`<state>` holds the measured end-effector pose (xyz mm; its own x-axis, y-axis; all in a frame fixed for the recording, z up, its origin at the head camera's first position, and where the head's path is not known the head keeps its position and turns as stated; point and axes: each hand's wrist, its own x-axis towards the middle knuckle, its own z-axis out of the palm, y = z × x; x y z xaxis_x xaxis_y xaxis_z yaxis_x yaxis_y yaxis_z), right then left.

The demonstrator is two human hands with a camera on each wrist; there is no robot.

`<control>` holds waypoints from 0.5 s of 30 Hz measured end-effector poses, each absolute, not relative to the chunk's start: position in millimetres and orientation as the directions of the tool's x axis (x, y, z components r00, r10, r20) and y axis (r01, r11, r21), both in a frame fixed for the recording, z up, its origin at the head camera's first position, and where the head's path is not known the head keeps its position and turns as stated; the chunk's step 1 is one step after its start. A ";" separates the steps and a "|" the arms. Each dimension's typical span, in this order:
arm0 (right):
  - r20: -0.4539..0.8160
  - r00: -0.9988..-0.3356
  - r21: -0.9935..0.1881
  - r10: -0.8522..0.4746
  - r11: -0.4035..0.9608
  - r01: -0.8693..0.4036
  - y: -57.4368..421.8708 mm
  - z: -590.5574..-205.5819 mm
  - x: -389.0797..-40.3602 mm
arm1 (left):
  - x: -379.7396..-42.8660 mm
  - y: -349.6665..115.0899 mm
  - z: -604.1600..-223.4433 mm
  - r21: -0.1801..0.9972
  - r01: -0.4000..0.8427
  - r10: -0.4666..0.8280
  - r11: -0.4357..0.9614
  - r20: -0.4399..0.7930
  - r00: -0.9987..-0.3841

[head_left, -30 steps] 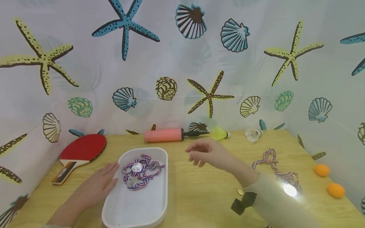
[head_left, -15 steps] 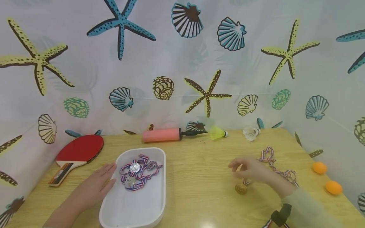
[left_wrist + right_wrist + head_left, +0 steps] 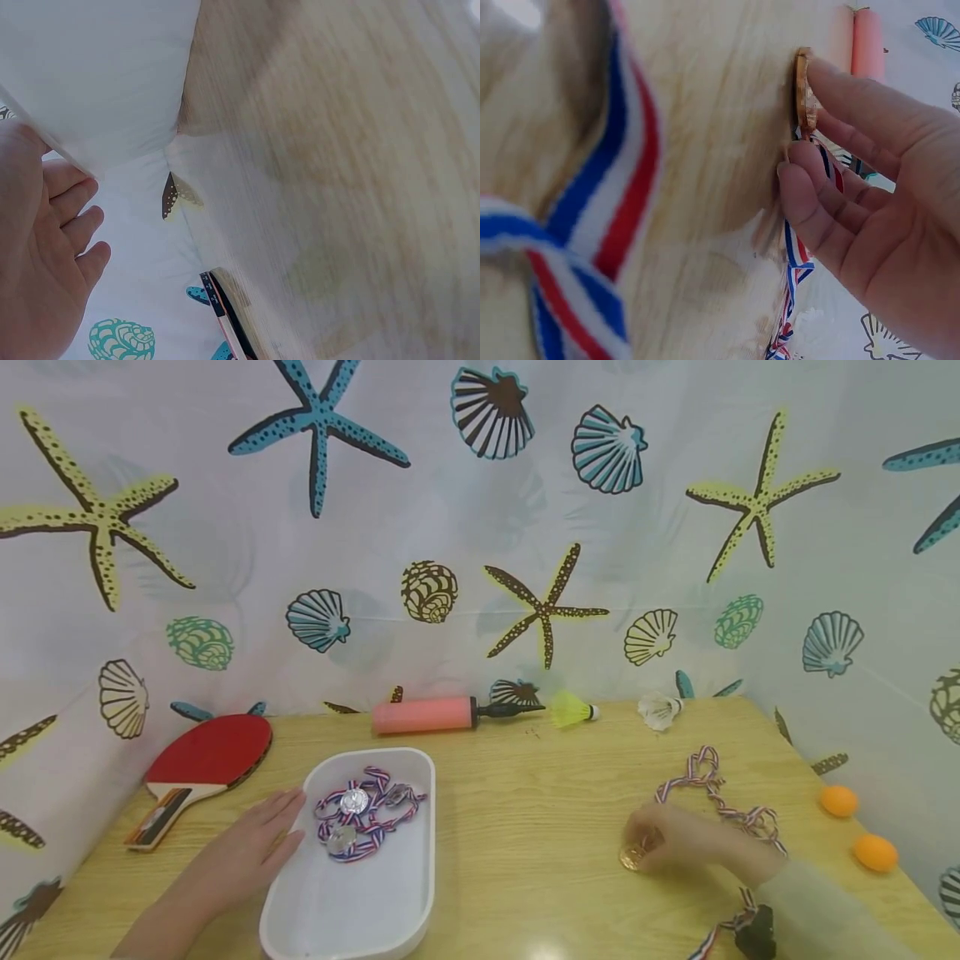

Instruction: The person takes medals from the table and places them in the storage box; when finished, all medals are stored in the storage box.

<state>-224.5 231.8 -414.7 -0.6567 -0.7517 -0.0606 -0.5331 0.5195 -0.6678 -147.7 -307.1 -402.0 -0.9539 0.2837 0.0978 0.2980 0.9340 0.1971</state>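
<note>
My left hand (image 3: 236, 852) lies along the left side of a white tray (image 3: 430, 860), its fingers touching the rim, as the left wrist view (image 3: 45, 255) also shows. Three silver medals (image 3: 354, 802) with tangled red, white and blue ribbons lie in the tray's far half. On the table to the right, my right hand (image 3: 678, 839) has its fingers curled at a gold medal (image 3: 632, 858). In the right wrist view, fingertips (image 3: 817, 71) touch the medal (image 3: 804, 94), which appears edge-on; its ribbon (image 3: 791, 240) runs past the hand.
A red table tennis bat (image 3: 217, 750) lies at the left. Along the back are a pink hand pump (image 3: 423, 715), a yellow shuttlecock (image 3: 570, 710) and a white shuttlecock (image 3: 658, 711). Two orange balls (image 3: 838, 801) sit at the right edge. A striped ribbon (image 3: 708, 937) lies near the right forearm.
My right hand has moved right and down from near the tray to the gold medal, its fingers now curled at it. The left hand stays at the tray.
</note>
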 end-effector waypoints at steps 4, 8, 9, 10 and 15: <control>-0.038 -0.651 -0.635 -0.758 0.522 -0.569 231.8 -418.8 -225.6 | -147.9 -307.1 -402.4 0.194 0.294 0.281 0.936 0.095 -0.955; -0.052 -0.677 -0.625 -0.734 0.553 -0.551 231.7 -420.8 -226.6 | -148.0 -306.7 -402.1 0.196 0.288 0.275 0.937 0.089 -0.957; -0.060 -0.685 -0.625 -0.726 0.563 -0.541 231.9 -421.3 -226.9 | -147.9 -306.7 -401.9 0.198 0.288 0.275 0.937 0.090 -0.957; -0.068 -0.693 -0.620 -0.718 0.574 -0.535 232.4 -421.8 -227.2 | -147.8 -306.6 -401.9 0.199 0.287 0.274 0.937 0.088 -0.958; -0.078 -0.702 -0.618 -0.708 0.587 -0.524 236.6 -422.2 -229.7 | -147.8 -306.6 -402.1 0.201 0.282 0.271 0.938 0.082 -0.959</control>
